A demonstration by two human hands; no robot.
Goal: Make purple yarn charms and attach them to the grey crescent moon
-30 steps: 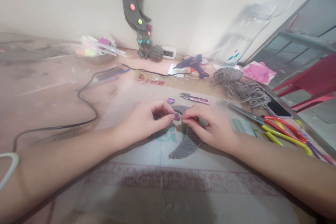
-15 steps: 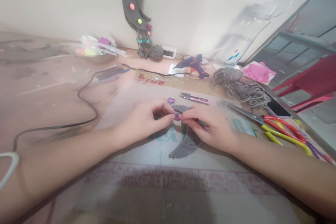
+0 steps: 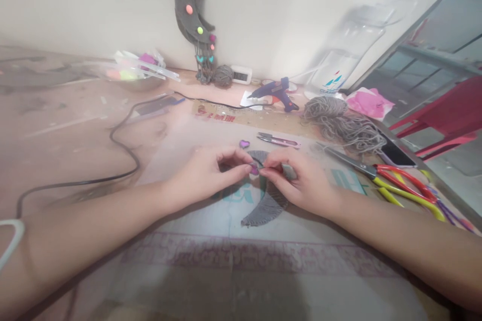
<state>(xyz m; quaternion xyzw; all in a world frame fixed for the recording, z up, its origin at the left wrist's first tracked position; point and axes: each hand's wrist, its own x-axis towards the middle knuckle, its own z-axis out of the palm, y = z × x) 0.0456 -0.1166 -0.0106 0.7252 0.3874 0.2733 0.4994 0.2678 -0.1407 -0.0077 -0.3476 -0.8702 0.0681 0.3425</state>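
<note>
Fingertips of my left hand [image 3: 222,168] pinch a small purple heart-shaped piece [image 3: 254,169] with a dark grey edge. Close beside it, my right hand [image 3: 297,175] has thumb and forefinger pressed together at the heart's right side, on what looks like a thin grey strand of yarn. Beneath both hands lies a grey yarn-wrapped crescent [image 3: 266,205], its upper part partly covered by my fingers. A second purple heart [image 3: 244,144] rests just beyond my left fingertips. Thread snips [image 3: 278,140] with a pink handle lie behind my right hand.
At the right are large scissors [image 3: 371,171], a grey yarn skein [image 3: 348,128] and a phone [image 3: 398,153]. A blue glue gun [image 3: 276,93] and a clear jug [image 3: 333,70] stand at the back. A decorated crescent [image 3: 187,20] hangs on the wall; a black cord [image 3: 126,149] crosses the left.
My right fingertips have shifted slightly at the heart's edge, and more of the grey strand shows between the hands. The view has drifted a little; all else stays put.
</note>
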